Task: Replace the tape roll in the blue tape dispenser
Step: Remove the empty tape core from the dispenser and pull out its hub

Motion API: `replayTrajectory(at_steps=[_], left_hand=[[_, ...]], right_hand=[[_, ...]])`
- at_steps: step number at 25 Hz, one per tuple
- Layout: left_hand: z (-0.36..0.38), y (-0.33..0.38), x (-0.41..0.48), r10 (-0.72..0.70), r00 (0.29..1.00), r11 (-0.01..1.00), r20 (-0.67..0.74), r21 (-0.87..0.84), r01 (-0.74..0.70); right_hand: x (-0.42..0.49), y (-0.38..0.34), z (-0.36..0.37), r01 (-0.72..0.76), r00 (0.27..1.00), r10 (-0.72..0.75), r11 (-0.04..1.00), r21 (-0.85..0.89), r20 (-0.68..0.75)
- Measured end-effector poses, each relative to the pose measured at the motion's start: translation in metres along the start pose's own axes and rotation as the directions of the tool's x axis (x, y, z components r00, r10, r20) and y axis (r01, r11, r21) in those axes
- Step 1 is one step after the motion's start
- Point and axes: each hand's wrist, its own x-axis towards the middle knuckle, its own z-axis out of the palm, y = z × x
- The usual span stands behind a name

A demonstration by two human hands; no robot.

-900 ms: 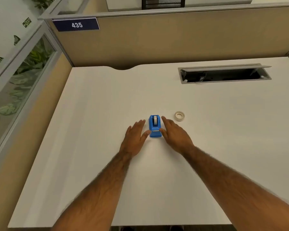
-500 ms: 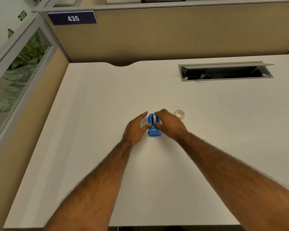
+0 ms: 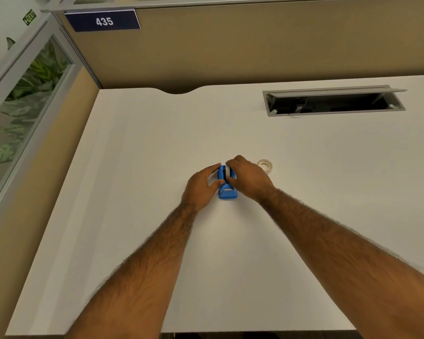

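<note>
- Blue plastic tape dispenser (image 3: 227,190), one, at frame centre on the white desk (image 3: 157,155).
- Left hand (image 3: 201,185) and right hand (image 3: 249,179) clasp its sides.
- One loose whitish tape roll (image 3: 264,165), just right, partly hidden by knuckles.

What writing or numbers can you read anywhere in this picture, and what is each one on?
"435": white digits on the dark blue nameplate fixed to the top of the cubicle partition.
"EXIT": green sign on the wall at far left, tilted.
The blue tape dispenser and spare tape roll show no readable print.
</note>
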Motion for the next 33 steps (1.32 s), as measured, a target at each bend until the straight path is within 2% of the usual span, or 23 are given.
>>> replayTrajectory(at_steps=[10, 18, 23, 27, 30, 33], left_hand=[[0.000, 0.002, 0.001, -0.025, 1.000, 0.999, 0.002, -0.026, 0.025], [-0.003, 0.013, 0.005, 0.068, 0.973, 0.995, -0.219, -0.051, -0.082], [-0.005, 0.035, 0.011, -0.037, 0.968, 0.954, -0.247, -0.297, -0.039], [-0.007, 0.047, 0.015, -0.068, 0.979, 0.902, -0.190, -0.432, -0.021], [-0.010, 0.052, 0.016, -0.111, 0.967, 0.842, -0.231, -0.539, -0.032], [-0.017, 0.054, 0.016, -0.157, 0.954, 0.781, -0.255, -0.623, -0.038]], right_hand=[[-0.001, 0.000, -0.001, 0.009, 0.998, -0.007, 0.999, 0.032, -0.059], [-0.004, -0.001, -0.004, -0.042, 0.980, 0.062, 0.993, 0.112, -0.187], [-0.004, -0.010, -0.017, -0.013, 0.977, 0.074, 0.956, 0.292, -0.200], [-0.001, -0.019, -0.030, 0.046, 0.976, 0.045, 0.912, 0.408, -0.211], [0.002, -0.027, -0.035, -0.014, 0.974, 0.122, 0.875, 0.483, -0.192], [0.003, -0.033, -0.039, -0.066, 0.965, 0.207, 0.780, 0.622, -0.158]])
